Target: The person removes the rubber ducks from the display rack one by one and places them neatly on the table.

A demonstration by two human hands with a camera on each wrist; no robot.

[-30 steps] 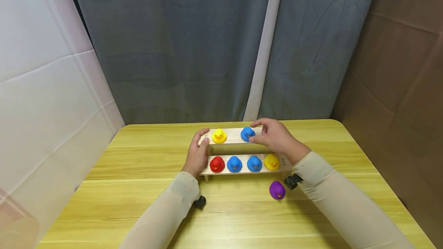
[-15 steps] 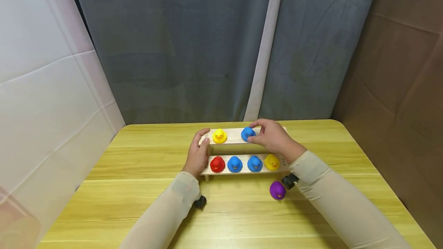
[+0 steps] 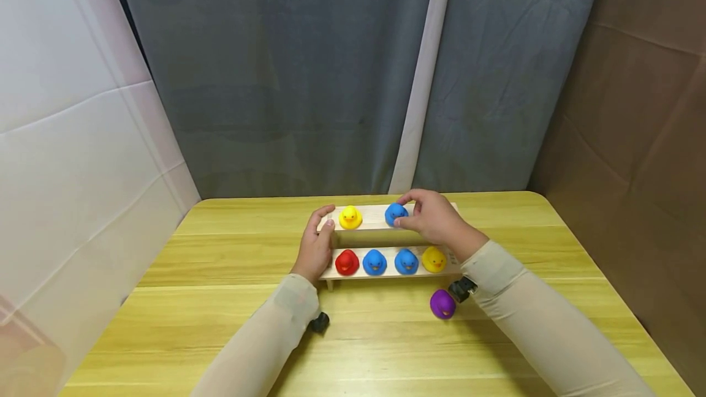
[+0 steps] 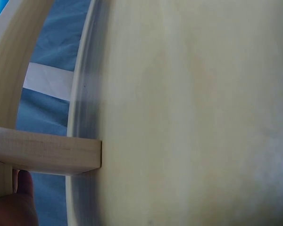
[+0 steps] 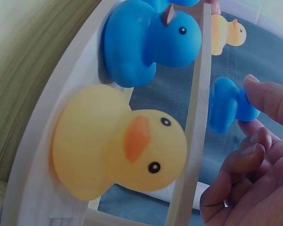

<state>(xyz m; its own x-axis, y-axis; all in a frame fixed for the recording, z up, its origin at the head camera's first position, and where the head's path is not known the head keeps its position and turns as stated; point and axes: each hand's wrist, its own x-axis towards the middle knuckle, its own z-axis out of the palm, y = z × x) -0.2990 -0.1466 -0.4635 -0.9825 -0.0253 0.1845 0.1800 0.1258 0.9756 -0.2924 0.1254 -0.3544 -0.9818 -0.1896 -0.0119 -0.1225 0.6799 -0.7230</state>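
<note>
A two-tier wooden rack [image 3: 368,239] stands on the table. My left hand [image 3: 315,244] grips its left end at the upper shelf, thumb in front; in the left wrist view part of that hand shows beside a wooden leg [image 4: 47,149]. With thumb and index finger, my right hand [image 3: 436,216] pinches a blue rubber duck [image 5: 221,104] at the upper shelf, to the right of a yellow duck [image 3: 350,218]. Along the lower shelf sit a red duck [image 3: 347,263], two blue ducks, one of them in the middle right [image 3: 406,261], and another yellow duck [image 5: 118,146].
A purple duck [image 3: 443,304] lies on the wooden table [image 3: 380,348] in front of the rack, close to the black camera [image 3: 462,288] on my right wrist. Behind the table hangs a grey curtain [image 3: 276,90]; pale and brown cloth walls flank the sides.
My right hand and forearm have shifted slightly left, uncovering the right end of the upper shelf. The blue duck stays in its pinch, and the left hand keeps its place.
</note>
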